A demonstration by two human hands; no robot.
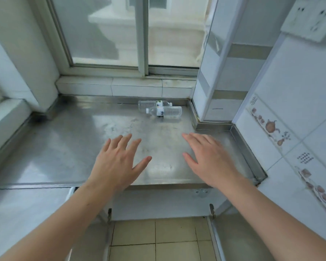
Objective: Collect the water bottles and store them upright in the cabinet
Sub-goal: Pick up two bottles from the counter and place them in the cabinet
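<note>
Two clear water bottles lie on their sides at the back right of the steel counter [68,140], touching each other. The nearer bottle [165,111] has its white cap pointing left. The farther bottle [154,104] lies just behind it with its cap to the right. My left hand [119,161] hovers over the counter's front with fingers spread and nothing in it. My right hand [209,157] is beside it, also spread and empty. Both hands are well short of the bottles. Below the counter, the cabinet's doors [237,240] stand open on both sides.
A window [139,34] with a tiled sill runs behind the counter. A tiled column [224,81] and a tiled wall [299,129] close in the right side. A wall socket [310,17] sits at the upper right. Floor tiles [158,242] show between the open doors.
</note>
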